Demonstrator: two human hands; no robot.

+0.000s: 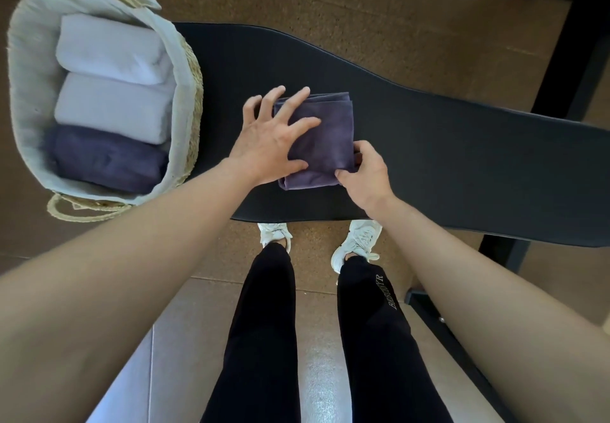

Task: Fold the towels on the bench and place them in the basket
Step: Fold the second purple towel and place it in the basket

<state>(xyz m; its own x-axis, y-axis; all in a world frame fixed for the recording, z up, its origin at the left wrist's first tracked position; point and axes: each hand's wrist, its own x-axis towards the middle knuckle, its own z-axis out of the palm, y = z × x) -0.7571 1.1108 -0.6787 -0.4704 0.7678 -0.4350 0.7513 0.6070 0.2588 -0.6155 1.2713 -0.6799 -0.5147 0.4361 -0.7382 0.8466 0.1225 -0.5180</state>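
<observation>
A folded dark purple towel (330,132) lies on the black padded bench (445,158). My left hand (270,138) rests flat on the towel's left half with fingers spread. My right hand (366,171) pinches the towel's near right corner between thumb and fingers. A woven basket (24,92) with a pale cloth liner stands off the bench's left end. It holds two folded white towels (109,49) (112,107) and one folded purple towel (105,158) side by side.
The bench stretches away to the right, with its black frame (561,59) at the far right. My legs and white shoes (356,241) stand on the brown floor just in front of the bench.
</observation>
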